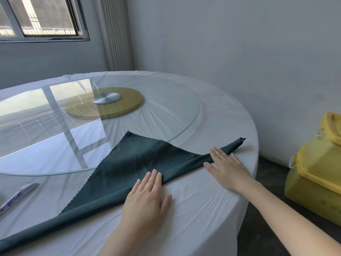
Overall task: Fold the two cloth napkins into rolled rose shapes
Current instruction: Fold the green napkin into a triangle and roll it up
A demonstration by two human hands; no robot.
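Head view. Dark green napkin: triangle, near edge rolled into a band, lying on white-clothed round worktop; tip overlaps glass turntable; band's left end cut off by frame. Second napkin not seen. Left hand: flat, fingers extended, fingertips on roll, grasping nothing. Right hand: flat, palm down, pressing band.
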